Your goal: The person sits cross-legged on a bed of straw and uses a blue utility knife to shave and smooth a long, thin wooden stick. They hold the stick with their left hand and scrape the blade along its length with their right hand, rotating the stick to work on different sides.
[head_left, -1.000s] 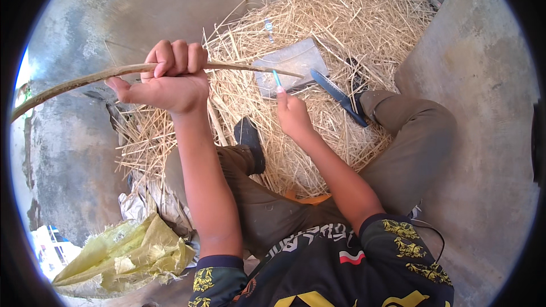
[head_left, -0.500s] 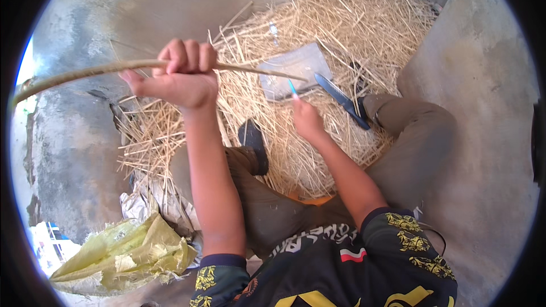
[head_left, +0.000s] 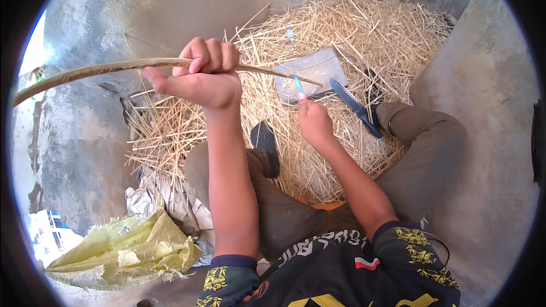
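Note:
My left hand is closed round a long, bent brown stick, palm turned up, with the thumb stretched along it. The stick runs from the left rim of the picture and tapers to a thin end over a flat grey board. My right hand grips a small slim tool with a light-blue tip and a white part. Its tip meets the stick close to the thin end. Whether it is a blade I cannot tell. Beside the board lies a large dark knife with a pitted blade.
Loose straw-like strips cover the floor round the board. A small clear object lies on them. My shod foot is left of the middle. Torn yellowish sacking lies at lower left. Concrete walls stand behind and beside.
The whole view has shifted, so things sit further right. Against the board, my right hand has moved slightly left, and the tool's tip now crosses the stick. My left hand keeps its hold.

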A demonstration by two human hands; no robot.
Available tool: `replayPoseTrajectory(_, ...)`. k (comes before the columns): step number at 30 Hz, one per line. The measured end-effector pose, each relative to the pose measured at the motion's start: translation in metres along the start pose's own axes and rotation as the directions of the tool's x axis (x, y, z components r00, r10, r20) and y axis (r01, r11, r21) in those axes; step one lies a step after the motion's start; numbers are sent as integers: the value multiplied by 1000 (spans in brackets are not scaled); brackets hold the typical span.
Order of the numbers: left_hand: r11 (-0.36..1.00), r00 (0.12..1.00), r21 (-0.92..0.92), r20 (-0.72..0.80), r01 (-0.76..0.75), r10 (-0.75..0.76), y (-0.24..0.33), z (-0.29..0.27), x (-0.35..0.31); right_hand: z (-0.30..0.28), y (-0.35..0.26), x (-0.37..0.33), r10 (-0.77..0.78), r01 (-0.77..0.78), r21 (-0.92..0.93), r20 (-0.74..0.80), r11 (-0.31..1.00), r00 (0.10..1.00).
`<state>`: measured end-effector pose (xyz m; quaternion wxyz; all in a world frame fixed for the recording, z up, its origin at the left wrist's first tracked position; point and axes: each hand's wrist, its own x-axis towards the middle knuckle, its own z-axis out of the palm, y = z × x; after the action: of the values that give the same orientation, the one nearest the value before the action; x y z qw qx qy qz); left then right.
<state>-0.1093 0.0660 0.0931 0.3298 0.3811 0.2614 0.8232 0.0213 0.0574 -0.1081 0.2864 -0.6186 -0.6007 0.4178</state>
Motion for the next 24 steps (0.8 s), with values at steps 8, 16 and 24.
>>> replayPoseTrajectory(8, 993, 998, 97, -12, -62, 63, 0, 8, 2, 53, 73, 26, -212, 211, 170, -14, 963, 977)
replayPoseTrajectory(16, 994, 997, 105, 77, -25, 17, -4, -4, 7, 34, 23, 11, -182, 172, 260, 16, 950, 983)
replayPoseTrajectory(24, 996, 999, 91, -35, 11, -8, -10, 1, 31, 46, 28, 33, -88, 87, 172, 2, 981, 996)
